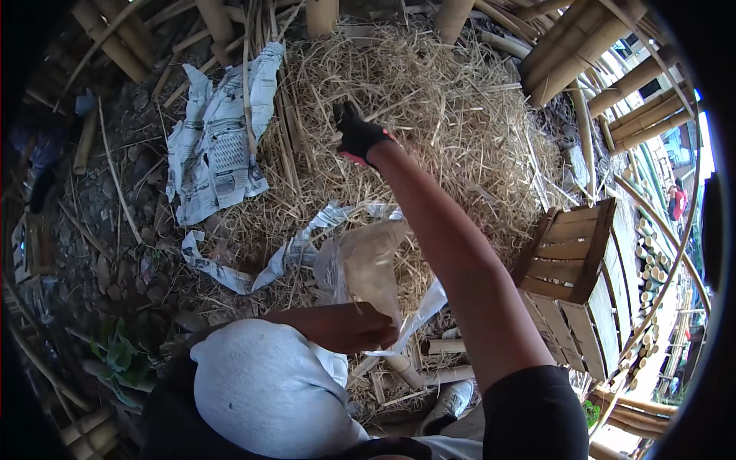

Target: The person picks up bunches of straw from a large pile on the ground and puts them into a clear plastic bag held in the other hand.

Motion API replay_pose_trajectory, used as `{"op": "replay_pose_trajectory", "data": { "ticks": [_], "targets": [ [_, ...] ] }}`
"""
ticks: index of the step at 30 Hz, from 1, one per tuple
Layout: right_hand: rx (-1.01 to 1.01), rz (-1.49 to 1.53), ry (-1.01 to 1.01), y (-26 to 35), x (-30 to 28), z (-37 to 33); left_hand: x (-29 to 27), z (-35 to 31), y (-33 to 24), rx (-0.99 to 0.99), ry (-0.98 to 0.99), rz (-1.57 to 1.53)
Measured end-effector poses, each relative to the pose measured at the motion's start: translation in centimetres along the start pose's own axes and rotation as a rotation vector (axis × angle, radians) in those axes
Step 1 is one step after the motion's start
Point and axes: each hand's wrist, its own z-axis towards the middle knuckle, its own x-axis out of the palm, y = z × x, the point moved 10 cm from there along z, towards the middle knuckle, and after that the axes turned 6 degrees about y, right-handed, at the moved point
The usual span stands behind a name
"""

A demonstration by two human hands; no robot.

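Note:
My right hand point(359, 136), in a black and red glove, stretches out over a heap of dry straw point(437, 130). Its fingers look apart, with thin straw about them. Close to my body, my left hand point(377, 328) is bare and closed on the edge of a clear plastic bag point(368, 264). The bag lies on the straw, and its near part is hidden by that hand. A torn strip of printed newspaper point(287, 257) curls just beyond the bag. A rounded white cloth-covered shape point(268, 391) covers part of my left arm.
Larger newspaper sheets point(222, 138) lie on the left, crossed by a thin cane. A slatted wooden crate point(579, 287) stands at the right. Bamboo poles point(579, 54) border the far side, with cut bamboo stacked point(652, 268) beyond the crate. Stones and a green plant point(119, 353) are at the left.

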Motion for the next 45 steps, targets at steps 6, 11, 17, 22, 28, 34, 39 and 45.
{"op": "replay_pose_trajectory", "data": {
  "ticks": [6,11,17,22,28,34,39,45],
  "targets": [
    [0.595,0.557,0.250,-9.1,10.7,-1.6,-1.2,-2.7,1.6,-0.220,-0.039,-0.188],
    [-0.063,0.188,-0.408,-7.0,-4.8,-6.8,-3.9,-3.9,0.3,-0.221,-0.149,-0.030],
    [0.388,0.629,-1.130,-18.6,-20.4,-26.9,-5.2,-3.3,-1.0,-0.222,-0.161,0.030],
    [0.443,0.705,-1.518,-15.0,-31.3,-42.2,-9.6,-4.9,-4.0,-0.114,-0.405,0.299],
    [0.569,0.351,-1.907,-11.7,-32.1,-53.0,-13.1,-8.5,-3.5,-0.246,-0.657,0.268],
    [0.450,0.456,-1.993,-11.0,-28.9,-54.8,-14.7,-11.0,-4.4,-0.399,-0.835,0.583],
    [0.841,0.584,-1.506,-12.3,-26.9,-46.5,-15.2,-11.5,-5.8,-0.305,-0.967,0.628],
    [0.587,0.229,-1.692,-8.4,-27.2,-51.5,-14.6,-10.5,-5.6,-0.246,-0.891,0.589]
  ]
}}
